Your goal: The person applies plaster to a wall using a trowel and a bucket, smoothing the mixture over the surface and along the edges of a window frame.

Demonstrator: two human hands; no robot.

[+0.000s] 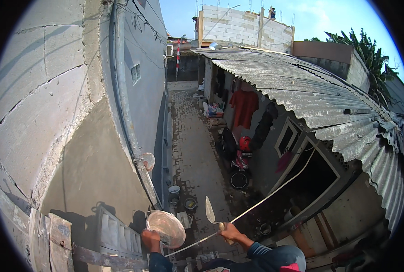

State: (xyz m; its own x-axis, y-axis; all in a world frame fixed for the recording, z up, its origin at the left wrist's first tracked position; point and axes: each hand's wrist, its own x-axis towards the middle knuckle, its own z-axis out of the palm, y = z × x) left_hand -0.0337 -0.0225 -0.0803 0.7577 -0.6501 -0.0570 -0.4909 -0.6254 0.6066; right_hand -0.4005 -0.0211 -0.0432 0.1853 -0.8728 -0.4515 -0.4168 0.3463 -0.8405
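My left hand (151, 240) is closed at the left side of a round bucket (177, 225), tilted so that its dusty, brownish inside shows. My right hand (232, 232) is wrapped round the handle of a pointed trowel (209, 210), its blade standing up and away from me. On my left rises a block wall (52, 104), its lower part covered by a smooth grey-brown patch of plaster (97, 163). A thin pale line or pole (274, 190) crosses just beyond my right hand.
Far below runs a paved alley (188, 136) with several buckets (174, 190). Weathered planks (59, 242) stand at lower left, beside a pipe (125, 104) up the wall. A corrugated roof (301, 90) covers the right side, above a parked motorbike (240, 163) and a hanging red shirt (244, 109).
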